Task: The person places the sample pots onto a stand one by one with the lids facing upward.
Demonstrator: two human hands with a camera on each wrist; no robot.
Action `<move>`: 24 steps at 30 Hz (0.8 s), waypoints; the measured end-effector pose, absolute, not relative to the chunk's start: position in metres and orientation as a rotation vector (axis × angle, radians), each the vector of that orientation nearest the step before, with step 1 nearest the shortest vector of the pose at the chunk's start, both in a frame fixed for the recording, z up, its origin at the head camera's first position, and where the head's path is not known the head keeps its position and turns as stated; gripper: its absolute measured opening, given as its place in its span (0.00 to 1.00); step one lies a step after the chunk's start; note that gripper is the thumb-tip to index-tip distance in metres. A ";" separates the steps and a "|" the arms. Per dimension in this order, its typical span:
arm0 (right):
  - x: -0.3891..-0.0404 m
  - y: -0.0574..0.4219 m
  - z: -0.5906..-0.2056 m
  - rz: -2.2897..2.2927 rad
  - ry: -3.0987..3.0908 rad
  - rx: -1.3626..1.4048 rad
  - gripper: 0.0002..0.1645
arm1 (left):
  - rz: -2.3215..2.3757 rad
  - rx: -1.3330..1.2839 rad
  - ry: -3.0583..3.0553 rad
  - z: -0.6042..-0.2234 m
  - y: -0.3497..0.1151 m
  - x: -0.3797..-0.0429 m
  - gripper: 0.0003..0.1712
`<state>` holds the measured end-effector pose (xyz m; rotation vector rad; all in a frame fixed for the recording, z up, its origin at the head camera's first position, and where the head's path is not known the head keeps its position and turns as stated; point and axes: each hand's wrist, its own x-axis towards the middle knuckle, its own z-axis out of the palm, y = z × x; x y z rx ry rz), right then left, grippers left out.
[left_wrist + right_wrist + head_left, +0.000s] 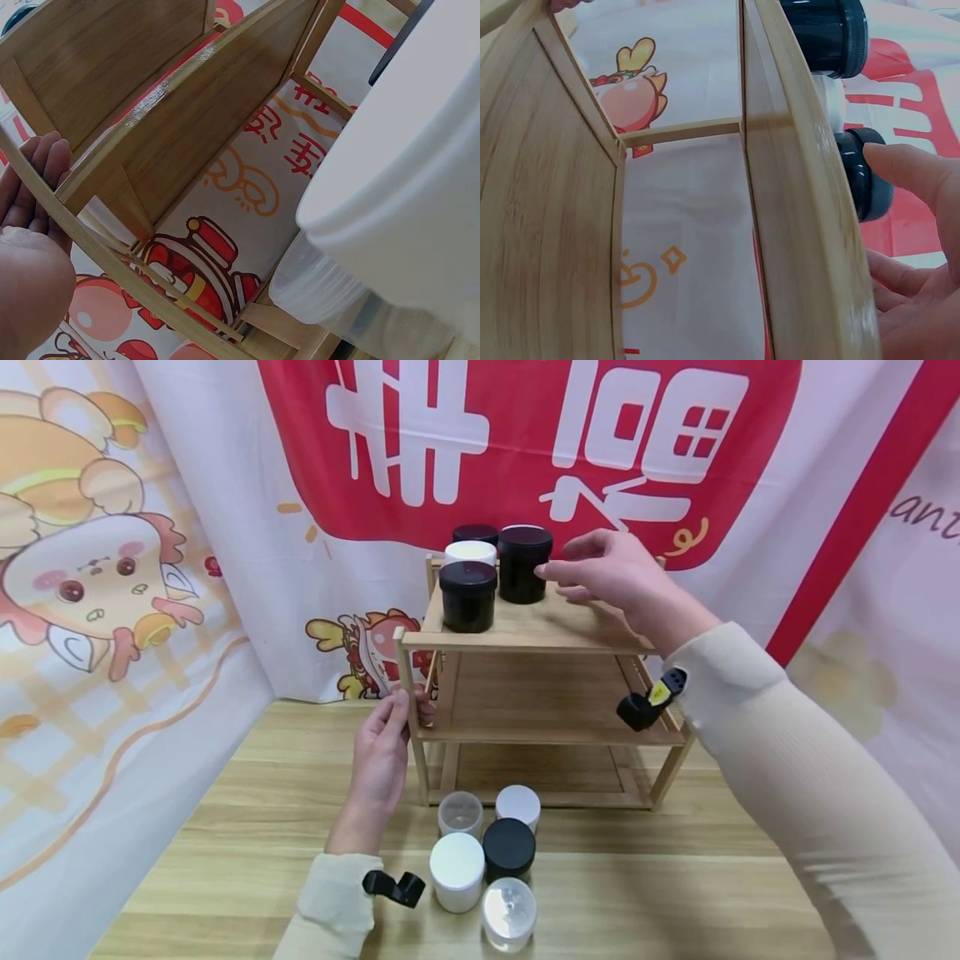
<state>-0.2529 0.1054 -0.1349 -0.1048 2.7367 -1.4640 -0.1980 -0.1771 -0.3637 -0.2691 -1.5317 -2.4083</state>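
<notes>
A three-tier wooden shelf (525, 733) stands on the table. My left hand (381, 752) grips its left upright by the middle tier, and the left wrist view shows fingers (46, 161) curled behind the wood. On the top tier sit a black jar (468, 597) in front, a white-lidded jar (470, 553) behind it, another black jar farther back (476, 533) and a taller black jar (523, 568). Beside the taller jar's right side is my right hand (611, 572), fingers loosely spread. In the right wrist view its thumb reaches the black lid (877, 172); whether they touch, I cannot tell.
Several jars stand on the table before the shelf: two clear ones (461, 814) (509, 914), two white-lidded ones (457, 864) (517, 806) and a black-lidded one (509, 846). A printed curtain (225, 527) hangs close behind and beside the shelf.
</notes>
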 end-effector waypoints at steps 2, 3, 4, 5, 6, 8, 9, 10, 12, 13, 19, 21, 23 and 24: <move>-0.248 0.112 -0.138 -1.454 2.766 -0.113 0.54 | -2.404 -0.268 -1.540 -0.363 -0.177 -0.198 0.12; -0.245 0.115 -0.140 -1.455 2.776 -0.120 0.54 | -2.399 -0.270 -1.543 -0.363 -0.177 -0.198 0.12; -0.243 0.118 -0.142 -1.459 2.782 -0.127 0.55 | -2.395 -0.270 -1.546 -0.363 -0.177 -0.198 0.12; -0.240 0.122 -0.143 -1.467 2.786 -0.129 0.55 | -2.391 -0.273 -1.550 -0.363 -0.177 -0.198 0.12; -0.238 0.125 -0.145 -1.482 2.788 -0.132 0.54 | -2.388 -0.276 -1.550 -0.363 -0.177 -0.198 0.13; -0.232 0.132 -0.149 -1.525 2.782 -0.141 0.53 | -2.387 -0.283 -1.546 -0.363 -0.177 -0.198 0.14; -0.229 0.135 -0.151 -1.556 2.775 -0.152 0.51 | -2.388 -0.284 -1.543 -0.363 -0.177 -0.197 0.15; -0.225 0.139 -0.153 -1.590 2.766 -0.166 0.50 | -2.391 -0.285 -1.539 -0.362 -0.176 -0.197 0.15; -0.217 0.145 -0.157 -1.665 2.743 -0.204 0.46 | -2.394 -0.280 -1.537 -0.362 -0.176 -0.197 0.15; -0.213 0.149 -0.160 -1.704 2.725 -0.224 0.45 | -2.397 -0.273 -1.535 -0.362 -0.177 -0.197 0.16; -0.189 0.165 -0.173 -1.925 2.624 -0.339 0.35 | -2.402 -0.242 -1.550 -0.361 -0.178 -0.198 0.16; -0.182 0.168 -0.178 -2.012 2.575 -0.378 0.32 | -2.405 -0.234 -1.555 -0.362 -0.178 -0.198 0.15; -0.177 0.171 -0.184 -2.139 2.489 -0.429 0.30 | -2.410 -0.226 -1.553 -0.362 -0.178 -0.197 0.15; -0.174 0.172 -0.188 -2.195 2.453 -0.450 0.29 | -2.411 -0.227 -1.554 -0.362 -0.178 -0.197 0.15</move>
